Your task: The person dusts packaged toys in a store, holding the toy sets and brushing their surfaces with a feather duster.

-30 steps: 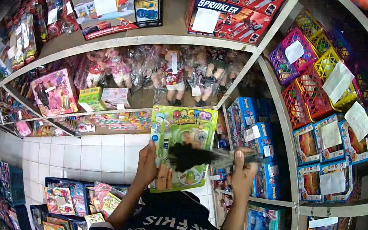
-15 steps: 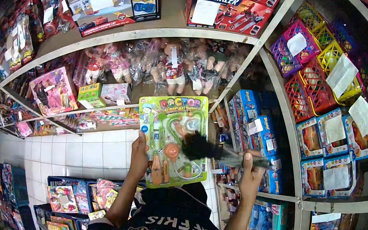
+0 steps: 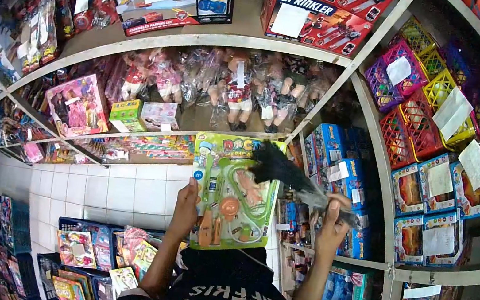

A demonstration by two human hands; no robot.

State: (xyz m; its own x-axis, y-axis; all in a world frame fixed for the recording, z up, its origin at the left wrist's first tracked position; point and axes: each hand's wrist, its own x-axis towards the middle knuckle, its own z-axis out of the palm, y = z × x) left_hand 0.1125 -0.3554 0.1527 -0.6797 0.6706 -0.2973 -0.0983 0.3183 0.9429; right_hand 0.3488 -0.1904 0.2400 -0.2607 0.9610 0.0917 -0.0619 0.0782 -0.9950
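At the far left a pink doll box (image 3: 78, 106) stands on a shelf, with flat packs (image 3: 76, 248) in crates at the near left. Right of these, the left hand (image 3: 186, 207) grasps the left edge of the green toy pack (image 3: 230, 209), thumb on the front, holding it up with its printed face showing, between the shelves and the wearer's dark shirt (image 3: 225, 290).

Further right is what has changed: the black tuft of the duster (image 3: 281, 167), over the pack's right middle half a second ago, now sits at its far right corner. The orange toys in the blister stay uncovered, while the right end of the heading has gone behind the bristles. I judge that the brushing has passed from the blister to the heading. The right hand (image 3: 336, 223) is closed round the duster's handle, right of the pack, before stacked blue boxes (image 3: 336, 173).

Hard to make out: whether the bristles touch the card or hover over it; the left fingers behind the pack; the handle inside the right fist; and the outer goods, lost in the dark rim of the view.
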